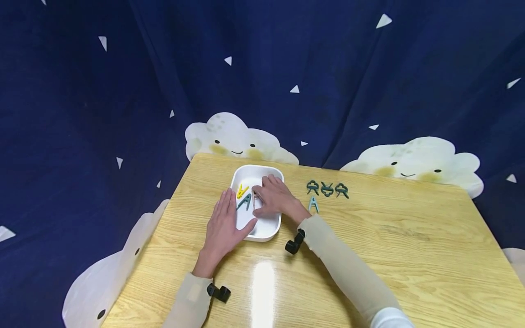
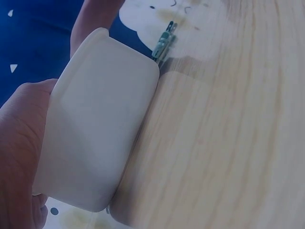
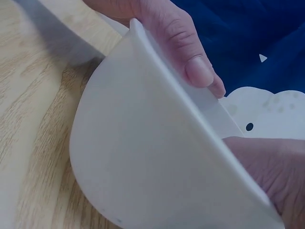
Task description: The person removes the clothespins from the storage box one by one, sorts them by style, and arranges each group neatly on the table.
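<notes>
A white tub [image 1: 268, 232] stands on the table. My left hand [image 1: 225, 223] rests at its near left corner, fingers straight along the left rim and thumb over the near rim. The right wrist view shows that thumb [image 3: 198, 71] inside the wall. My right hand [image 1: 272, 197] reaches into the tub over its right rim and pinches a pale pinkish clothespin [image 1: 253, 202] between thumb and fingers, which partly cover it. To the left of this clothespin, a yellow clothespin [image 1: 242, 191] and a dark green clothespin [image 1: 244, 201] lie on the tub floor.
Right of the tub, three dark green clips [image 1: 326, 189] lie in a row, with a light blue clothespin [image 1: 313, 204] in front. The wooden table [image 1: 389, 246] ends at a dark blue curtain [image 1: 262, 82] with white clouds. Each wrist wears a small black camera [image 1: 293, 246].
</notes>
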Demonstrator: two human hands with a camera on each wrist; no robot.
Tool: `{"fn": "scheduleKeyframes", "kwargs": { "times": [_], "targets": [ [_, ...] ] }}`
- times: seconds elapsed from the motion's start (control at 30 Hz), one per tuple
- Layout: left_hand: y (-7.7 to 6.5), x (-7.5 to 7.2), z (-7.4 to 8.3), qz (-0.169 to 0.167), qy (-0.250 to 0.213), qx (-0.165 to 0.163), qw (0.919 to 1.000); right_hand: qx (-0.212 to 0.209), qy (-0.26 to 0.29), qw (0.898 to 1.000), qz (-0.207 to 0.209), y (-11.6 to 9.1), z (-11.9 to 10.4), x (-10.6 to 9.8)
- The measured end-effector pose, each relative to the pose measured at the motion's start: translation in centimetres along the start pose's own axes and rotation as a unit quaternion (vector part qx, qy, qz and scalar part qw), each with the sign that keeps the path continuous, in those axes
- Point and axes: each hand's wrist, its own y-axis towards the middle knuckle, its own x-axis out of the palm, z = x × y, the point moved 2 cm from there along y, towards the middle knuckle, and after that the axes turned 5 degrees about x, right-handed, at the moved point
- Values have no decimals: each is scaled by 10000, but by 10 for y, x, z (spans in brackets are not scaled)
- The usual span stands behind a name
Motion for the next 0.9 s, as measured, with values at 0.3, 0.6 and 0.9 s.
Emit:
{"fn": "scheduleKeyframes", "kwargs": {
  "times": [0.3, 0.6, 0.9],
  "targets": [
    [0, 0, 0, -8, -44, -24, 10000, 101, -227, 9996, 145, 2, 1, 6],
    [0, 0, 0, 23, -51, -2, 10000, 161, -100, 9997, 139, 2, 0, 6],
    [1, 1, -1, 10, -8, -9, 10000, 190, 86, 9997, 131, 2, 1, 5]
  ]
}}
